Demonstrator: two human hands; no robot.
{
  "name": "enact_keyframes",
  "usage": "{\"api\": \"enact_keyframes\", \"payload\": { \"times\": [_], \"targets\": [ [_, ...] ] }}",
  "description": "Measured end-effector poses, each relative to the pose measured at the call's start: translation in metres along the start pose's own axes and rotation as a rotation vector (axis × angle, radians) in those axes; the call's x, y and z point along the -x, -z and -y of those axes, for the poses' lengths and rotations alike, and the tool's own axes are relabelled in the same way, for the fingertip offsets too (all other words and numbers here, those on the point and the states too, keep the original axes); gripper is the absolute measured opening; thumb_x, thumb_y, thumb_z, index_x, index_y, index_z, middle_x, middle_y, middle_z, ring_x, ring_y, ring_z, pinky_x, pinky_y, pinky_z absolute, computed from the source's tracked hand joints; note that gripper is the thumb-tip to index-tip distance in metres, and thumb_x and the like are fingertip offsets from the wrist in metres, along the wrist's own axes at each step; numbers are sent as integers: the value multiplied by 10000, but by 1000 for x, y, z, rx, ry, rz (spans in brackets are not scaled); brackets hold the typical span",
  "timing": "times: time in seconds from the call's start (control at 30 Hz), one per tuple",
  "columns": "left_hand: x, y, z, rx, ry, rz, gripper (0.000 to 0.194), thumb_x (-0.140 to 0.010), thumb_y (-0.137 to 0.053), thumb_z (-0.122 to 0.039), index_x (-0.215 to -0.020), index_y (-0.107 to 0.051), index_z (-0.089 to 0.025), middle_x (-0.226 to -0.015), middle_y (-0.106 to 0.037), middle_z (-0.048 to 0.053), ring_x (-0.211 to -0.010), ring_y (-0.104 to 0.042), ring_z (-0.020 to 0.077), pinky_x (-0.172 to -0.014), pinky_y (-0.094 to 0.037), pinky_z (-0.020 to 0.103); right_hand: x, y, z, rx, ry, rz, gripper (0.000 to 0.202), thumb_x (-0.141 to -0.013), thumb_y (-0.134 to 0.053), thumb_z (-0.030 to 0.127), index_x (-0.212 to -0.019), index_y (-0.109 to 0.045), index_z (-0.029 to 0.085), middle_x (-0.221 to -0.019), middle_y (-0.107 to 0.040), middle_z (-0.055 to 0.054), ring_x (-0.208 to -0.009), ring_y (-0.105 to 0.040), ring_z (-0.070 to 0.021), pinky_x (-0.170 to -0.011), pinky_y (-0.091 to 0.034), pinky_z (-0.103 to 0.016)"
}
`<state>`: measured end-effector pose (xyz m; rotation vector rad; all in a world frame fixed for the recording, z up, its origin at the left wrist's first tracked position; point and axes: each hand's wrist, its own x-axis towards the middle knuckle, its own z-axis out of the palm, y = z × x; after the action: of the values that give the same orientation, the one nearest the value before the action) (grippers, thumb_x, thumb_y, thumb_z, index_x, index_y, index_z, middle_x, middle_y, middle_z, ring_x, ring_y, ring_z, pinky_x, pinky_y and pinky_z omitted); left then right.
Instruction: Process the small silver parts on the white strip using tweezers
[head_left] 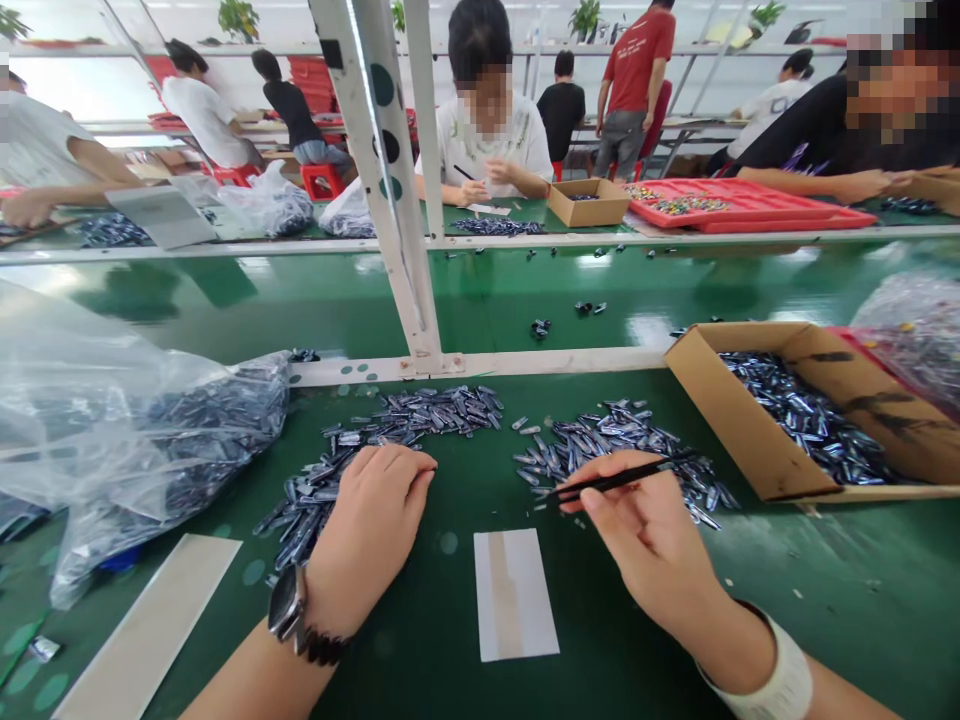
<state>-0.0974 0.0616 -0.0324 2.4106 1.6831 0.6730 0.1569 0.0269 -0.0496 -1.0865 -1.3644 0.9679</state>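
Observation:
My right hand [649, 535] grips a pair of black tweezers [619, 478], their tips pointing left over the near edge of a pile of small dark, shiny parts [600, 440]. Beside a second pile of the same narrow parts [442, 410] is my left hand [379, 510], its fingers curled and the thumb pressed to the index finger. Whatever it pinches, if anything, is hidden. Between my forearms a white card with a beige strip [517, 595] lies flat on the green table [420, 650].
At the right stands a cardboard box [742, 430] holding more parts. A clear plastic bag [150, 430] of parts sits at the left, near a long beige strip [150, 630]. A white post [390, 200] rises beyond the piles. Across the green belt [510, 290] a person [487, 130] works.

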Motion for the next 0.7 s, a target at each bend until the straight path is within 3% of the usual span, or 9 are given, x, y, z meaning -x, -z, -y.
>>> {"api": "enact_keyframes", "payload": {
  "times": [0.1, 0.2, 0.33, 0.53, 0.7],
  "targets": [
    [6, 0, -13, 157, -39, 37, 243, -948, -399, -201, -1026, -629, -220, -970, -670, 44, -921, -613, 219, -875, -495, 416, 3, -2, 1, -50, -148, 221, 119, -978, -537, 352, -1028, -490, 255, -958, -604, -31, -820, -679, -172, -762, -608, -351],
    [16, -3, -29, 295, -28, 174, 172, -919, -476, -168, -955, -632, -231, -918, -665, 14, -874, -623, 189, -790, -522, 337, 5, -3, 1, -16, -265, 363, 54, -986, -515, 290, -1000, -514, 238, -926, -597, -31, -843, -664, -181, -765, -591, -350],
    [24, -9, -41, 314, -34, 325, 143, -854, -564, -84, -835, -621, -214, -819, -652, -14, -784, -621, 171, -712, -515, 297, 5, -3, -1, 16, -309, 377, 26, -981, -501, 220, -1002, -503, 234, -933, -607, -33, -832, -660, -180, -763, -577, -351],
    [25, -15, -42, 107, -165, 371, 131, -876, -578, -93, -829, -636, -200, -815, -607, 9, -788, -593, 202, -704, -501, 341, 6, -3, -3, 58, -304, 395, 36, -967, -515, 200, -978, -518, 235, -902, -611, -22, -805, -649, -174, -726, -569, -322],
    [28, -17, -41, 138, -178, 370, 153, -877, -574, -80, -845, -650, -209, -834, -595, 2, -794, -577, 188, -716, -484, 330, 4, -4, -3, 65, -345, 393, 13, -966, -517, 229, -955, -512, 233, -874, -619, -21, -800, -656, -178, -719, -569, -329]
  ]
}}
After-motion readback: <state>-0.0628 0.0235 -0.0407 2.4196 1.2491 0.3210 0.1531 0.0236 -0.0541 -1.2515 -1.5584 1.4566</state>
